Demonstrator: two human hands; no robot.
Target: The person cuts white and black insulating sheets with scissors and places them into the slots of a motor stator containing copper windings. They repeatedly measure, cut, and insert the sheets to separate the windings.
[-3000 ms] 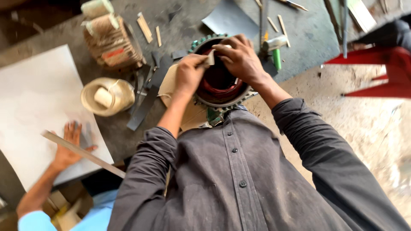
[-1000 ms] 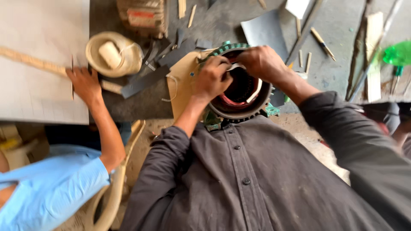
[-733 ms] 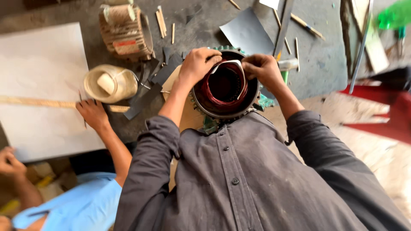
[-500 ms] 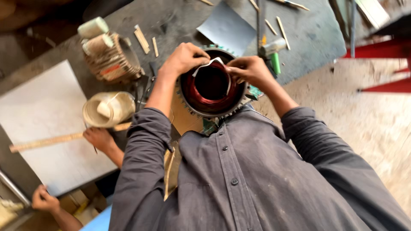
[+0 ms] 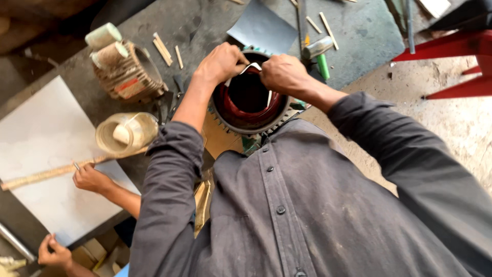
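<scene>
Left hand (image 5: 221, 62) and right hand (image 5: 283, 74) met over the far rim of one stator (image 5: 249, 102), a round metal shell with dark red windings inside. Both hands pinched a single white paper strip (image 5: 249, 68) between thumb and fingers; the strip arched across the gap between them and dipped into the stator's bore. The stator sat on the bench (image 5: 205, 20), pressed against the person's grey shirt (image 5: 287, 205).

Just beyond the stator lay one blue-grey sheet (image 5: 261, 31). Right of the stator, beside the right hand, lay one green-handled tool (image 5: 322, 64). Several small wooden sticks (image 5: 163, 48) were scattered on the bench left of and beyond the stator. Well left of the stator stood one second winding core (image 5: 128, 74) with two pale rolls (image 5: 105, 43) at its top. Nearer than this core, still left of the stator, sat one tape roll (image 5: 125, 134).

Two hands of a co-worker showed far left of the stator: one (image 5: 89, 177) pressing a long stick (image 5: 56, 172) onto one white sheet (image 5: 41, 154), the other (image 5: 51, 251) at the sheet's near edge.
</scene>
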